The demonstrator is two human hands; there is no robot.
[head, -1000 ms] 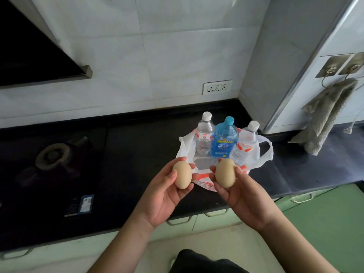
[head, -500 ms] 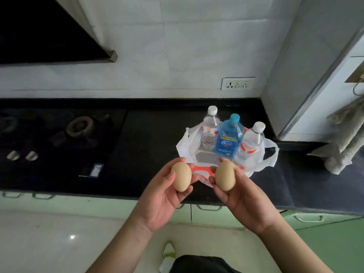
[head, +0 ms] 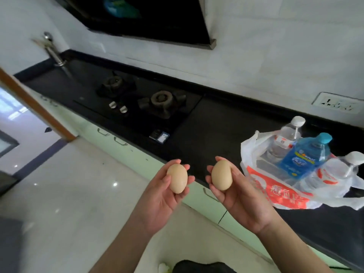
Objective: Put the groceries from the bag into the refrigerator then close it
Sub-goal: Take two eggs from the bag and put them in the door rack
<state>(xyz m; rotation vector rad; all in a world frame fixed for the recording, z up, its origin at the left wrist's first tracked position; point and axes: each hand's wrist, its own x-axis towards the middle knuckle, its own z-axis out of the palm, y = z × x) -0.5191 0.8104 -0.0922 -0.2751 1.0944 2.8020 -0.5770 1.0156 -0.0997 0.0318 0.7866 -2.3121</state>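
A smooth tan egg [head: 177, 178] is held upright in the left hand [head: 161, 201], whose grip is clamped on it: the thumb is pressed against the egg's left side and the curled fingertips against its right. A second tan egg [head: 222, 175] is held the same way in the right hand [head: 243, 201], the grip clamped on it with the thumb below its left edge and the fingers curled behind its right. Both palms are turned upward, and the two eggs are kept near each other but apart, in front of the edge of the black stone bench [head: 212, 125] and over pale green cabinet fronts [head: 197, 191].

To the right, a white and red plastic grocery bag [head: 279, 192] is spread flat on the bench. Three bottles are stood upright on it, close together: a clear water bottle with a white cap [head: 283, 140] at the back, a blue bottle with a teal cap [head: 304, 156] in the middle, and another clear water bottle with a white cap [head: 334, 174] nearest the right edge.

Further left along the bench, a black two-burner gas hob [head: 141, 103] is set into the surface, under a dark extractor hood [head: 149, 18]. A white wall socket [head: 336, 102] is seen on the tiled wall above the bag. A glossy pale tiled floor [head: 65, 194] is seen at lower left.
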